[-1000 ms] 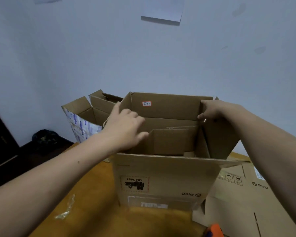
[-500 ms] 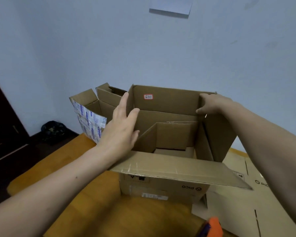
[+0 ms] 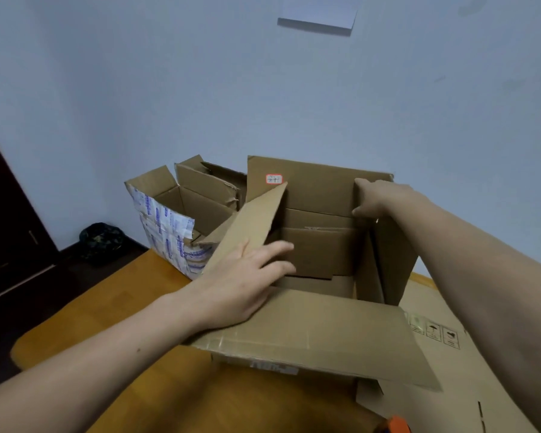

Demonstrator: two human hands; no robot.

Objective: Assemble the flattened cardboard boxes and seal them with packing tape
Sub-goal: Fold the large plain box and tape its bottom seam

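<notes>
Fingers flat on left flap, right hand round right flap

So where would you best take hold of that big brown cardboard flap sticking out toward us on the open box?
Probably its free long edge, near the middle, coming from the near side with fingers underneath. The big brown cardboard flap sticks out almost level from the open brown cardboard box, hinged at the rim, so that edge hangs clear above the wooden table.
</notes>
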